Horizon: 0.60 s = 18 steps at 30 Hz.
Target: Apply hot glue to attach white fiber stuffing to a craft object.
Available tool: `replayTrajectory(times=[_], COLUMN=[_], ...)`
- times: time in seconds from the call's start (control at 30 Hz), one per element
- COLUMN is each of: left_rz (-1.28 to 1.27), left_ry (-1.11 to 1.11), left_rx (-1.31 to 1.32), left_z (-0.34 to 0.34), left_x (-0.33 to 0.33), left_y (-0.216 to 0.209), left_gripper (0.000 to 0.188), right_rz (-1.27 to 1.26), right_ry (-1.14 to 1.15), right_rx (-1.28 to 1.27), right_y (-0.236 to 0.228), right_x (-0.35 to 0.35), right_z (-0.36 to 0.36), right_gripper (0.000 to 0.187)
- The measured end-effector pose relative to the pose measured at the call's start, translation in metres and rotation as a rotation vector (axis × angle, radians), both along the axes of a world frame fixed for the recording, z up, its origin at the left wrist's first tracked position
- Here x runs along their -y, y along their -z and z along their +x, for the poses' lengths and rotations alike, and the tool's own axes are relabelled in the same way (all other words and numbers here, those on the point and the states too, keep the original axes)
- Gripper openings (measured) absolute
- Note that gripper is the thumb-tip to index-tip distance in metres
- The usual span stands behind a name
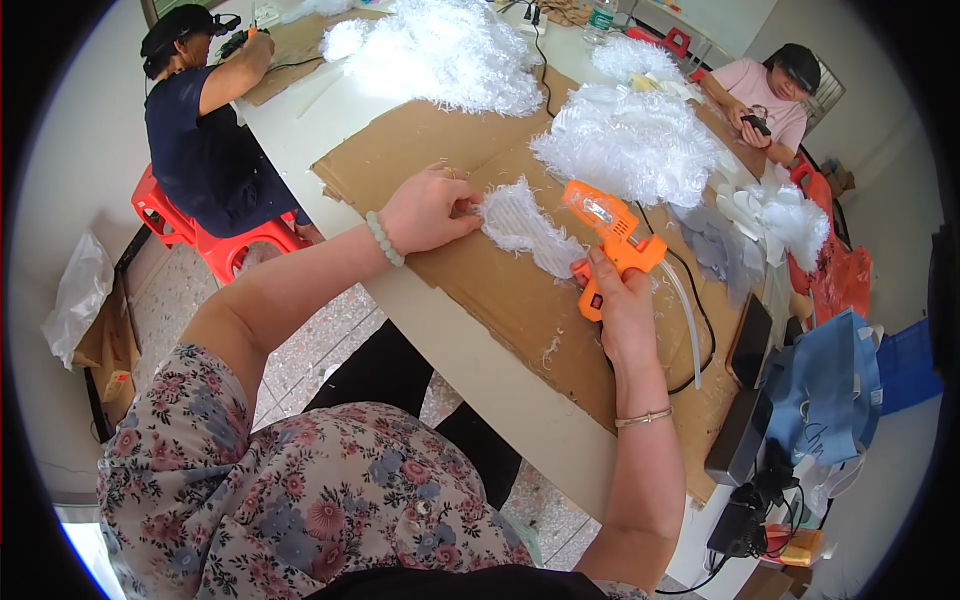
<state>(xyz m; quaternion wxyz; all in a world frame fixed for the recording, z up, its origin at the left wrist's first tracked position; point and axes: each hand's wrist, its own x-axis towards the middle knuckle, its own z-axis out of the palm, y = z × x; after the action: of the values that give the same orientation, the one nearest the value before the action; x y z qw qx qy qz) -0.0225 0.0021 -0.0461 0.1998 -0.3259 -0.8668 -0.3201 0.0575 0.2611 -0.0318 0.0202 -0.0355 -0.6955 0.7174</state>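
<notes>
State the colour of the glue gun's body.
The glue gun has an orange body, seen best in the head view.

blue bag [825, 385], right | red stool [180, 222] under seated person [205, 145], left | clear bottle [601, 18], far side

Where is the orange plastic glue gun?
In the head view, right of centre: the person's right hand holds the orange plastic glue gun over flat brown cardboard, beside the fringed white fabric piece.

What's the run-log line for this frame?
left hand: at edge of white fringed piece | right hand: holding orange glue gun | surface: brown cardboard | beyond: white fringe pile
</notes>
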Motion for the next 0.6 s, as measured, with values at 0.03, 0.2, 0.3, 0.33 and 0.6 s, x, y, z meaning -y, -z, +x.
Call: replayTrajectory(times=[0.03,0.2,0.3,0.33,0.6], left_rz=[0.009,-0.114,-0.289,-0.28,0.345], left_ry=[0.003,0.119,0.15,0.151,0.039], left_rx=[0.0,-0.111,-0.219,-0.218,0.32], left_z=[-0.001,-0.005,-0.004,-0.004,-0.022], left_x=[-0.001,-0.013,-0.011,-0.015,0.008], left_y=[0.001,-0.003,-0.008,-0.009,-0.032], left_gripper=[0.01,0.002,0.004,0.004,0.013], right_rz=[0.009,0.032,0.02,0.028,-0.048], right_ry=[0.003,-0.001,-0.028,-0.026,0.025], right_rx=[0.0,0.035,0.026,0.028,-0.016], right_y=[-0.002,-0.002,0.003,0.001,-0.009], right_x=[0.002,0.008,0.01,0.008,0.007], right_z=[0.001,0.004,0.0,0.002,0.008], right_gripper=[0.023,0.022,0.022,0.022,0.019])
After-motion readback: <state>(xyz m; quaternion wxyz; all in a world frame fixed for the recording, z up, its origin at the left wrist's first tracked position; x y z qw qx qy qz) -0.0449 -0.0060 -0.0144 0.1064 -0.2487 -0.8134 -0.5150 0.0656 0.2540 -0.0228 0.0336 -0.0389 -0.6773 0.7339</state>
